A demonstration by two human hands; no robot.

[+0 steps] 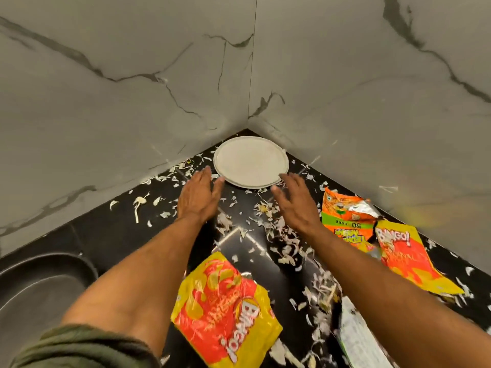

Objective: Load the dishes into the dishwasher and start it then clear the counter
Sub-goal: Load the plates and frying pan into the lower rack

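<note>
Plate: a pale round plate (251,162) lies flat on the black counter (111,229), pushed into the corner where the two marbled wall panels (132,75) meet; its far rim sits just beside both walls; nothing lies on it.
Left hand: the left hand (199,196) reaches forward, palm down, at the plate's left near edge; its fingers (206,173) are straight and close together, released, holding nothing; the thumb tip is touching or just short of the plate's rim, which of the two cannot be told.
Right hand: the right hand (296,201) reaches to the plate's right near edge; fingers extended and slightly spread, released, gripping nothing; the fingertips lie at the rim, contact uncertain.
Counter litter: pale vegetable peelings (279,235) are scattered over the counter between and around both forearms.
Wrappers: a yellow and red snack bag (225,309) lies between the forearms near the viewer; an orange packet (345,219) and a second yellow and red bag (409,258) lie to the right, overlapping; a white printed wrapper (356,333) is partly hidden under the right forearm.
Sink: a dark steel sink (39,288) sits at the lower left, well apart from the plate.
Sleeve: a green sleeve (79,346) covers the left upper arm.
</note>
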